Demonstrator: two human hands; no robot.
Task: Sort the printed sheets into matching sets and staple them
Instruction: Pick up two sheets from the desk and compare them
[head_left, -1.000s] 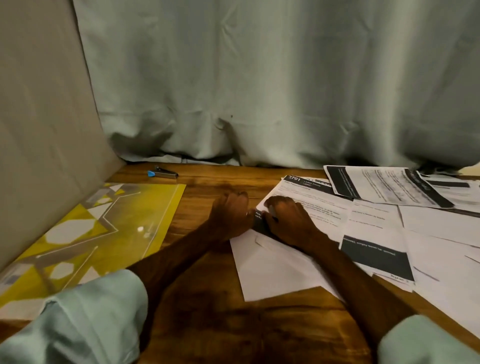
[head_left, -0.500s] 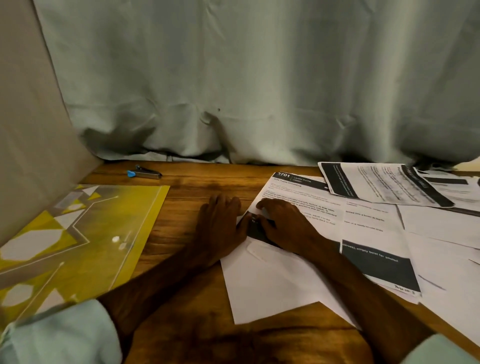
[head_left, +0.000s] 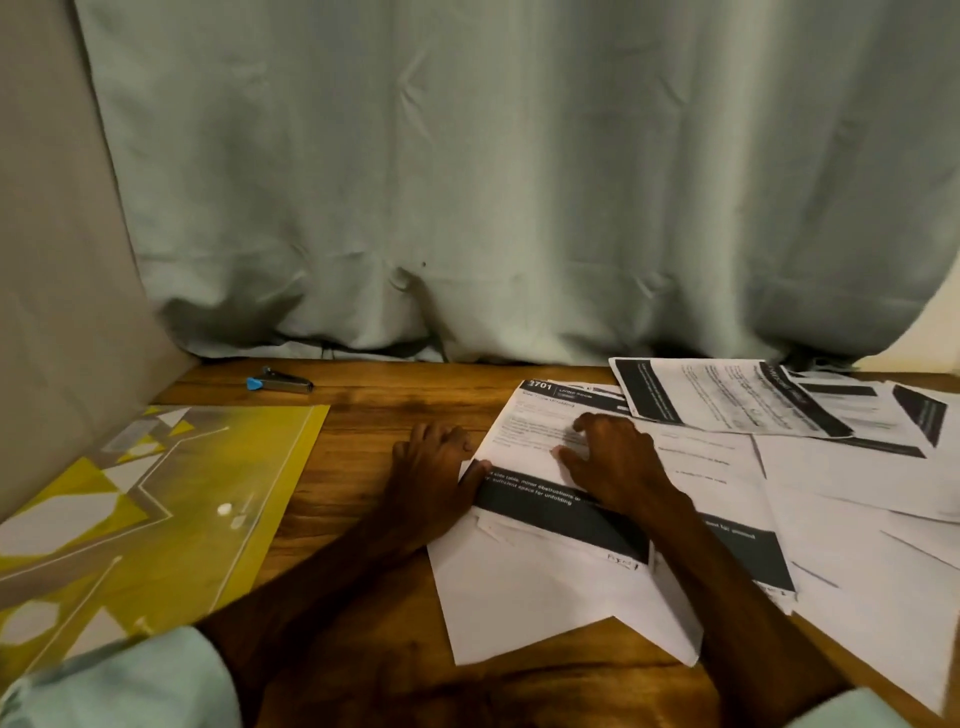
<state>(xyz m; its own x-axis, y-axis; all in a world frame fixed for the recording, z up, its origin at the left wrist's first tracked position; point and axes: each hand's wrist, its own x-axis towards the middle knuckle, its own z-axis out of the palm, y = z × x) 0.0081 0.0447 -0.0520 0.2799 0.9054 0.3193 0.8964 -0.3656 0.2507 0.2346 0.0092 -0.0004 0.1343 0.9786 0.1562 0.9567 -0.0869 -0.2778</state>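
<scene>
A white sheet (head_left: 524, 457) with black bands lies on the table (head_left: 363, 415) atop other papers (head_left: 857, 483). The left hand (head_left: 436, 478) lies flat, thumb on the sheet's edge; the right hand (head_left: 618, 467) presses it with loosely bent fingers.

A yellow patterned mat (head_left: 171, 499) lies on the wooden tabletop (head_left: 374, 415), left of the left grip (head_left: 434, 478). Beyond it hangs a pale green curtain (head_left: 519, 182), with a beige panel (head_left: 52, 260) far left.
</scene>
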